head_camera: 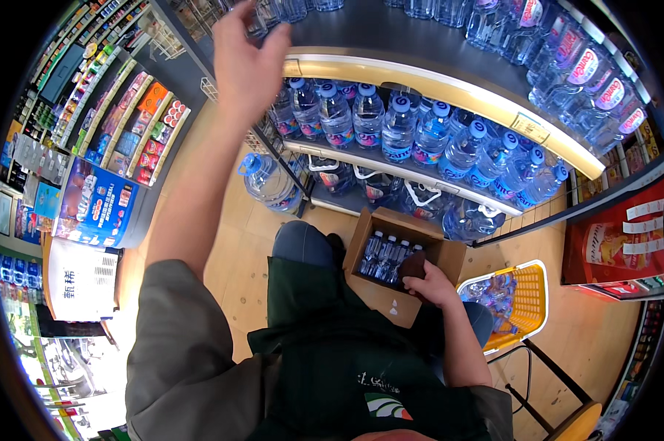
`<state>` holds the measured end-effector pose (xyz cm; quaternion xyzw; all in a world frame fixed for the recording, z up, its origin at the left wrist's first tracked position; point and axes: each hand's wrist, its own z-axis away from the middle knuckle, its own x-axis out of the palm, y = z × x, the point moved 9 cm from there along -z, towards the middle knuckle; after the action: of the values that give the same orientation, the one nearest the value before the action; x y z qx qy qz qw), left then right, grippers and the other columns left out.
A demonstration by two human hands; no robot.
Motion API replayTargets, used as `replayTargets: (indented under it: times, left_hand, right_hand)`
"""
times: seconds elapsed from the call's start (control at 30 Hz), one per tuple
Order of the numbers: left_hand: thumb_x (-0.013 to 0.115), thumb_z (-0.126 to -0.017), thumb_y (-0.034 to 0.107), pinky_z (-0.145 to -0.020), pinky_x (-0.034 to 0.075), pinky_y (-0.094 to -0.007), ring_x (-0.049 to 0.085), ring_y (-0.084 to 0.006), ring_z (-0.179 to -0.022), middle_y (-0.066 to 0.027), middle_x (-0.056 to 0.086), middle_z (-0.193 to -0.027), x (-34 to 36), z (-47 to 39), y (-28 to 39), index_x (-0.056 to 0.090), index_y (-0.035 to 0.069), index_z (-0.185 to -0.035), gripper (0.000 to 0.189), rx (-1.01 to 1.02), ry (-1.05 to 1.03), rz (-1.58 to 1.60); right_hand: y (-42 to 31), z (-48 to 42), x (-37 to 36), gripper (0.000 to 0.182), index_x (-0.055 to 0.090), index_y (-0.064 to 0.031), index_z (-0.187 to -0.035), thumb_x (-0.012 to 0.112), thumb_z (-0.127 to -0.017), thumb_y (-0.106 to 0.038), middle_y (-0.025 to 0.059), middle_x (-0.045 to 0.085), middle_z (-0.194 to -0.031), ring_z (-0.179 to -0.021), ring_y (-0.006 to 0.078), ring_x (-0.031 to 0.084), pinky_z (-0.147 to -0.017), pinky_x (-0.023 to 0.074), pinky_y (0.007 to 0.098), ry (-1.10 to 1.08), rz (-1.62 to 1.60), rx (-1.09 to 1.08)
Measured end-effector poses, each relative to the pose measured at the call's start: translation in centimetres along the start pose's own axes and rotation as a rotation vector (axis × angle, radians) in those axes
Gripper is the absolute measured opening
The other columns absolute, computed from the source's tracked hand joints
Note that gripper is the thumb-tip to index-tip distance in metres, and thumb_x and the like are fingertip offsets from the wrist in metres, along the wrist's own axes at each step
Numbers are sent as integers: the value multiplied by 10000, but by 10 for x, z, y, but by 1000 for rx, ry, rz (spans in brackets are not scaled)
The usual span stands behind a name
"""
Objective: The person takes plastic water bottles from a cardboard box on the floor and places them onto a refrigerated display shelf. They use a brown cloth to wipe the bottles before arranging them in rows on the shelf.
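Note:
My left hand is raised to the left end of the upper shelf. Thumb and fingers are spread in front of clear plastic water bottles there; whether they grip one is hard to make out. Low in front of me, my right hand holds a dark brown cloth over the right side of an opened cardboard box. Small water bottles with white caps stand in the box, some hidden by the cloth and hand.
Blue-capped water bottles line the shelf below, above large handled bottles. A yellow basket with bottles stands right of the box. A big water jug is on the floor at left. A stool is at lower right.

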<state>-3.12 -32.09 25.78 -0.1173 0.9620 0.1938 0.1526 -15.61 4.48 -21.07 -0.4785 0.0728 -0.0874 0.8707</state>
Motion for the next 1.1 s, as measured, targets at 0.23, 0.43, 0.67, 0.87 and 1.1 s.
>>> replayTargets:
  times: [0.23,0.43,0.67,0.87,1.1]
  left_hand:
    - [832,-884,372,-992,545,-388,700,-323,-1168,-246,690,-1305,24,-59,-120,556,-69,-1394,728,-457,-33,-155]
    - [823,-838,507,-1061,523,-462,652,-457,-1244,-353,646,-1323,38,-69,-138,504,-113,-1420,908,-462,-68,-314]
    - [720,-852,670,-993,554,-495,718,-434,-1130,-315,720,-1220,53,-77,-150,632,-78,-1321,888,-417,-383,-387]
    - [800,-861,359,-981,557,-485,693,-463,-1123,-298,718,-1170,38,-65,-101,562,-45,-1318,655,-536,-209,-416]
    - [807,-807,331,-933,572,-507,716,-472,-1059,-325,723,-1097,30,-64,-109,528,-36,-1308,681,-392,22,-181]
  right_hand:
    - [-46,27,-7,369,622,-44,-1260,758,-936,-153,45,719,-970,-821,121,668,-759,558,291,68,-189,-108]
    - [-30,41,-1,354,624,-44,-1235,770,-938,-169,54,721,-984,-834,126,676,-765,567,298,112,-209,-58]
    - [-7,44,1,366,609,-34,-1255,762,-948,-160,76,723,-994,-866,151,698,-782,584,310,111,-268,-43]
    - [-15,52,-1,368,610,-29,-1269,756,-954,-150,76,729,-1017,-879,147,703,-782,591,303,155,-340,-58]
    - [-76,63,-19,347,619,-25,-1279,734,-966,-122,80,741,-1053,-909,145,715,-792,599,300,219,-347,-188]
